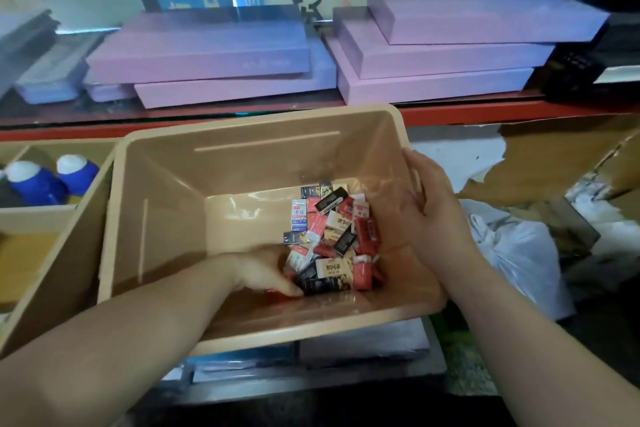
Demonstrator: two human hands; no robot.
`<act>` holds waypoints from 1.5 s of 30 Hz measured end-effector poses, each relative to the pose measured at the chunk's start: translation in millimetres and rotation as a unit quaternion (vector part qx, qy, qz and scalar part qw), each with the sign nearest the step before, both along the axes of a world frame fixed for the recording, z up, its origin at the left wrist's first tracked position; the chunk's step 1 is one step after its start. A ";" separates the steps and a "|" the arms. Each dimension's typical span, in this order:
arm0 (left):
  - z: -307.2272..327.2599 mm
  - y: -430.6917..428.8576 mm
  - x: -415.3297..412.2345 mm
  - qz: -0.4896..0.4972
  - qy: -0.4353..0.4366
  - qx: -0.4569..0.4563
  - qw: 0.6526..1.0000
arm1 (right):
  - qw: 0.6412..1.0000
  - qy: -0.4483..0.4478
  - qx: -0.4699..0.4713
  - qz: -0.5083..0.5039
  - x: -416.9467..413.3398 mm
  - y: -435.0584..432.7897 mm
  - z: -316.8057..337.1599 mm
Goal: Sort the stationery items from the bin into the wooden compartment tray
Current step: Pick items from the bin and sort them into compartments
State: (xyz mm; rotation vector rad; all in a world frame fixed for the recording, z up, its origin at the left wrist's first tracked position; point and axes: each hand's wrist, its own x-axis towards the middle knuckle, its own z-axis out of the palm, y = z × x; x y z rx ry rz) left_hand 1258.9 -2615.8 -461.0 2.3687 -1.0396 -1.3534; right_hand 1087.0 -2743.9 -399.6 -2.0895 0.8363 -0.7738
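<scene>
Down inside the tan bin with the left hand, forearm laid across the near rim, fingers curled into the near-left edge of the heap of small packets, thumb tip against a red one on the bin floor; too blurred to say whether pinching it or only touching it. Clamped on the bin's right rim with the right hand, fingers hooked over onto the inner wall, wrist and forearm running back toward the lower right corner. Packets bunched together toward the right of the bin floor, all inside the bin: red wrappers, black ones, white ones with dark lettering, a couple in dark blue, lying every which way and piled on each other, close under the right hand. Right beside the bin on the left, the wooden tray, with 2 blue bottles with white tops sitting side by side in its far compartment, well apart from both hands. Behind the bin, along a red-edged shelf, 2 stacks of flat pink-purple boxes, 2 in the left stack, 3 in the right, upper ones shifted askew on the lower. Off to the right, a crumpled white plastic bag and torn brown cardboard. Beneath the bin, flat shiny wrapped packs poking out at the near side
</scene>
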 end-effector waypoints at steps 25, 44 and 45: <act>-13.0 -12.2 -6.1 0.053 0.073 -0.029 0.995 | 1.000 -0.021 0.005 0.001 0.0 -6.3 -5.7; 115.9 71.6 -15.2 0.172 0.108 -0.264 0.943 | 0.974 0.042 -0.143 -0.171 11.5 32.2 34.1; 126.4 85.9 -15.4 0.182 0.124 -0.286 0.932 | 0.976 0.039 -0.144 -0.159 18.2 41.6 38.6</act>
